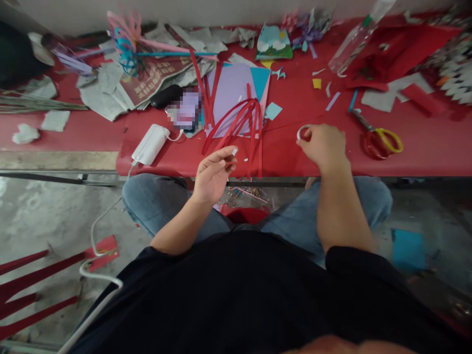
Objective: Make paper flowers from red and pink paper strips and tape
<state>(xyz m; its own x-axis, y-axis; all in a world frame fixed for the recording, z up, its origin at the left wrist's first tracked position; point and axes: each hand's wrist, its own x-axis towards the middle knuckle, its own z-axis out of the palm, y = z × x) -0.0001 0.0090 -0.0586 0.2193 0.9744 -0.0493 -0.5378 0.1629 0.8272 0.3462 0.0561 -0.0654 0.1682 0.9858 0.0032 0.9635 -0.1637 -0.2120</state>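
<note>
The left hand (213,176) has its fingers closed on a small white piece (234,152), beside the thin red paper strips (236,118). The right hand (326,147) is gripping a round white tape roll (304,132) above the red bench (283,164).

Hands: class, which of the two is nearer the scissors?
The right hand, with a white ring between thumb and finger, is nearer the scissors; the left hand has a small white piece at its fingertips.
</note>
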